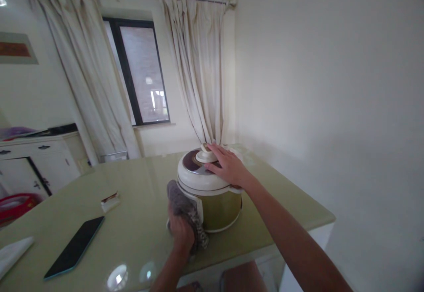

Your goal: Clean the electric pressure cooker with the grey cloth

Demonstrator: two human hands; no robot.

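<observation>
Basically clutching a grey cloth in the left hand, up against the left side of the upright round cooker on the table. Resting the right hand atop the lid by the knob, with fingers apart, so pretty much bracketed by 2 hands.

Gap between phone and cloth; behind pot unclear.

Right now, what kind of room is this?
Probably somebody's dining room at home: I see long curtains, a white cabinet, and what looks like a cooker on a big green table.
</observation>
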